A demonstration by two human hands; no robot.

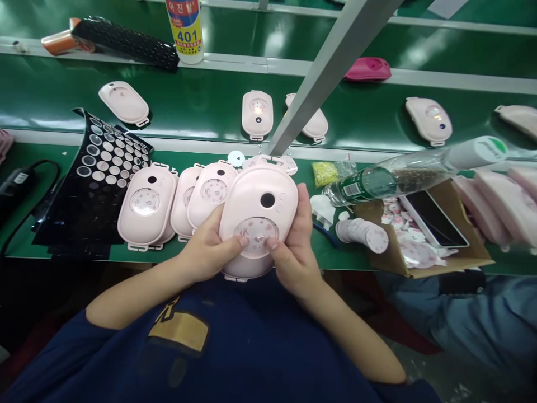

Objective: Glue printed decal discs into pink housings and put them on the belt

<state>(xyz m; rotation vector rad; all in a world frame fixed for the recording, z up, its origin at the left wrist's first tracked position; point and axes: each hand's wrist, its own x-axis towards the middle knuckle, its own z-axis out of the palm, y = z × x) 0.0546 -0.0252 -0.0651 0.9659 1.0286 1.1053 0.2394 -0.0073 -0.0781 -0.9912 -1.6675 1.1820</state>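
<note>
Both my hands hold one pink oval plastic shell (pixel 258 210) upright in front of my chest. My left hand (pixel 207 252) grips its left side, thumb pressed on the round printed disc (pixel 255 235) set in the shell's lower face. My right hand (pixel 293 249) wraps the right side, its thumb on the same disc beside a small tab. A dark round hole sits above the disc. Several similar pink shells (pixel 146 204) lie just left of it on the green bench.
A black sheet of round stickers (pixel 98 168) lies at left. More pink shells (pixel 257 113) ride the green conveyor behind a slanted metal bar (pixel 323 73). A 401 glue bottle (pixel 185 28), clear water bottle (pixel 390 179), and a cardboard box (pixel 457 246) with a phone stand right.
</note>
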